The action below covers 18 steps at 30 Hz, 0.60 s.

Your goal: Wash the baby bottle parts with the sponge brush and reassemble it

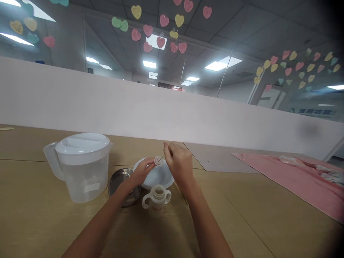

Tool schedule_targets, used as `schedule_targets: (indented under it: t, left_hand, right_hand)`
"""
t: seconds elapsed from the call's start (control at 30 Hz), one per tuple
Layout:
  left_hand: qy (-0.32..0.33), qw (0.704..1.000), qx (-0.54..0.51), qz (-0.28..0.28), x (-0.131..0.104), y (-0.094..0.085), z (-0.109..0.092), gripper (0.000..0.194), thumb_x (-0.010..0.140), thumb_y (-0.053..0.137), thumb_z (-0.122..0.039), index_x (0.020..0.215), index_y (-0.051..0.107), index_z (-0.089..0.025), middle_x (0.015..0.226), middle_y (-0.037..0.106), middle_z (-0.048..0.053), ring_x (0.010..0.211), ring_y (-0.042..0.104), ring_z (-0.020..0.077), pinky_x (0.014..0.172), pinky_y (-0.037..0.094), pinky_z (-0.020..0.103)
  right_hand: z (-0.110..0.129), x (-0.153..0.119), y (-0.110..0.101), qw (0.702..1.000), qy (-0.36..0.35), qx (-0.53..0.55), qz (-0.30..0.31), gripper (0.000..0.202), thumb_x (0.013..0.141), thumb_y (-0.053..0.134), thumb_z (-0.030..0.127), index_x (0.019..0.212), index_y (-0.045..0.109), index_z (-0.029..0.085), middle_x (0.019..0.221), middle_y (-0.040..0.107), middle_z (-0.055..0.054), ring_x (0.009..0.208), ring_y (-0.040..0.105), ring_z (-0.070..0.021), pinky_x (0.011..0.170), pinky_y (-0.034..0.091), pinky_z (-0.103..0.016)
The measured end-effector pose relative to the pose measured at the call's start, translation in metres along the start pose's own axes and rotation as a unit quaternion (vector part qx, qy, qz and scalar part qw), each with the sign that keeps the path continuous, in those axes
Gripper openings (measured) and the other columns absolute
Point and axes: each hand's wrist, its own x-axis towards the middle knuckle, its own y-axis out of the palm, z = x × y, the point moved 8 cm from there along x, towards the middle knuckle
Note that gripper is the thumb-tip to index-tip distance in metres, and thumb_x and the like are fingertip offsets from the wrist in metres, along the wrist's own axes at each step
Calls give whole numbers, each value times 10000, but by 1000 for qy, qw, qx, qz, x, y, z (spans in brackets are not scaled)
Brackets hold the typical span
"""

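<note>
My left hand [143, 172] is closed, its fingertips pinching a small round whitish bottle cap or ring [158, 161] above a white bowl [168, 179]. My right hand [179, 160] is closed in a fist around a thin rod [162, 158]. The rod's far tip meets the cap; what kind of tool it is does not show clearly. Just in front of the bowl stands an open baby bottle [157, 201] with two side handles, upright, its neck uncovered. Left of the bowl, partly behind my left forearm, lies a round metal dish [114, 186] with a clear item in it.
A large translucent pitcher [84, 175] with a white lid stands on the left of the brown table [40, 222]. A pink cloth [290, 182] with plastic-wrapped items on it lies at the right. A low white partition [150, 114] runs along the back.
</note>
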Motion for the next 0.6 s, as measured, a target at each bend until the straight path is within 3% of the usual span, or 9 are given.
schedule_targets:
  t: [0.27,0.47,0.53,0.6]
  left_hand:
    - [8,999,23,-28,0,-4,0,338,906,385,-384,1002,615,-156,1078,616,92,987,542,200,874,450,329]
    - [-35,983,179,5,-2,2,7,319,926,354,-315,958,633,-163,1030,655,76,963,568,195,906,418,310]
    - [-53,970,237,32,-3,5,14,313,923,356,-285,962,643,-168,1040,655,78,971,566,197,908,415,309]
    - [-65,956,280,58,-4,7,22,303,912,370,-261,935,659,-173,1020,657,80,964,568,198,895,418,305]
  right_hand:
    - [5,8,-36,998,-6,-8,-68,410,913,445,246,523,333,193,468,309,58,449,194,-74,472,191,-253]
    - [-23,8,-93,974,135,-29,-177,459,898,466,362,490,348,189,438,309,65,430,252,-60,467,230,-226]
    - [-41,7,-95,970,165,-26,-177,476,901,444,410,490,344,193,432,314,64,429,277,-64,468,244,-221]
    - [-62,7,-79,974,184,-20,-131,481,899,433,438,492,353,195,424,323,65,432,303,-69,476,260,-218]
